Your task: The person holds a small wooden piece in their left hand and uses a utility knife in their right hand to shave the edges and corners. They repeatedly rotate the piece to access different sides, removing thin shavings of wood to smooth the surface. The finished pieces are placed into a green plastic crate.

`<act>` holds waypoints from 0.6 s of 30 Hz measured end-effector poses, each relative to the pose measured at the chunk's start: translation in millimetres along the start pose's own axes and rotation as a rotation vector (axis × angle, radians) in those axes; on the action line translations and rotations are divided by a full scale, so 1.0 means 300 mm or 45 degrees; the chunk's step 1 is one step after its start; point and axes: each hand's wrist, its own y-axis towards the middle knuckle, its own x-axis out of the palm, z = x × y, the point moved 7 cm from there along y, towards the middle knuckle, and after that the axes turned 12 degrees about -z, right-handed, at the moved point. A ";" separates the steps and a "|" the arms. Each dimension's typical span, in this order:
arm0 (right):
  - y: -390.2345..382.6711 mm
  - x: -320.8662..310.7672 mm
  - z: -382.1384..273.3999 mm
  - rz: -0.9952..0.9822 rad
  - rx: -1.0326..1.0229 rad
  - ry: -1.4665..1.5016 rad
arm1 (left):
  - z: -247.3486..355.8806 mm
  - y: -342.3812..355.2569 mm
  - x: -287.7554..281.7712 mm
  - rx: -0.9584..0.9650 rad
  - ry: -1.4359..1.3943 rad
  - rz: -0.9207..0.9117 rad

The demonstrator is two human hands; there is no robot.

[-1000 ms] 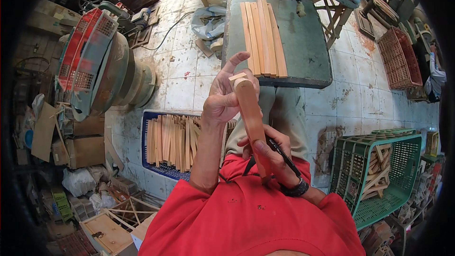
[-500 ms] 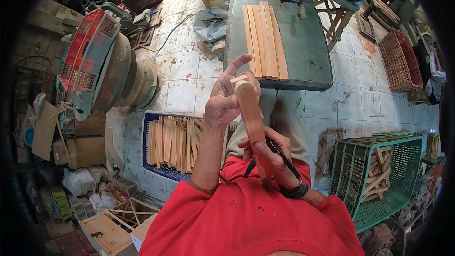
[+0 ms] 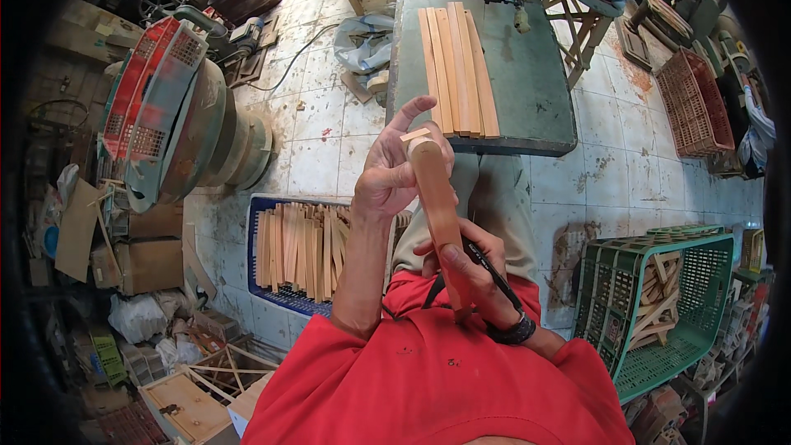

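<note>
Wood bar [image 3: 437, 202] (1) pinched in L hand [image 3: 391, 171], clasped in R hand [image 3: 483, 288] w/ 1 prob. pen [image 3: 494, 277].

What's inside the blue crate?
The blue crate holds many pale wooden strips, packed side by side, with some blue mesh showing at the near edge. The left forearm covers part of its right side; the strips hide whatever lies beneath them.
</note>
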 end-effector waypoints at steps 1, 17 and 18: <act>0.000 -0.002 -0.002 0.013 0.000 -0.005 | 0.005 -0.003 0.013 -0.039 0.058 0.058; -0.007 -0.017 -0.038 -0.029 -0.056 -0.159 | 0.063 -0.061 0.221 -0.365 1.022 0.788; 0.000 -0.037 -0.043 -0.066 -0.093 -0.203 | 0.064 -0.062 0.212 -0.355 1.020 0.770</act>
